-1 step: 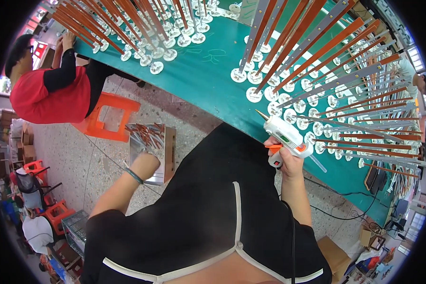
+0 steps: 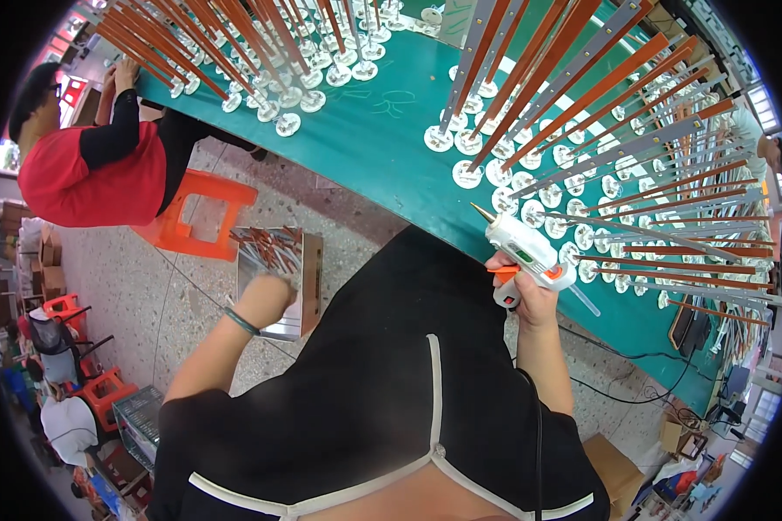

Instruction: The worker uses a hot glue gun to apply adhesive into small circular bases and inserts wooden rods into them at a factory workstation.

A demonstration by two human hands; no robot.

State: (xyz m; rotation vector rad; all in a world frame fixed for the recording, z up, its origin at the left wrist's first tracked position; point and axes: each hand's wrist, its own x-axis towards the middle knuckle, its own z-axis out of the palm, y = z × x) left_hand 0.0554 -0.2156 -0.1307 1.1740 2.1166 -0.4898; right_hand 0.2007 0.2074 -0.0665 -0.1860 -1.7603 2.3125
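My right hand [image 2: 536, 300] is wrapped round the handle of a white hot glue gun [image 2: 523, 240] with an orange trigger. Its brass nozzle points up and left over the table's edge, and a clear glue stick [image 2: 585, 300] pokes out of its back. My left hand [image 2: 266, 300] hangs curled like a fist over an open box [image 2: 311, 298] to my left. Short brown and grey strips [image 2: 274, 249] lie in that box. The back of the hand hides its fingertips and anything between them.
On the green table [image 2: 391, 161], many tall brown and grey strips stand on white round bases [image 2: 467, 174]. More stand at the far left [image 2: 288, 124]. A person in red [image 2: 96, 174] sits on an orange stool [image 2: 204, 213]. A black cable [image 2: 626, 399] hangs at the right.
My left hand has risen very slightly over the box. The glue gun and my right hand stay almost where they were.
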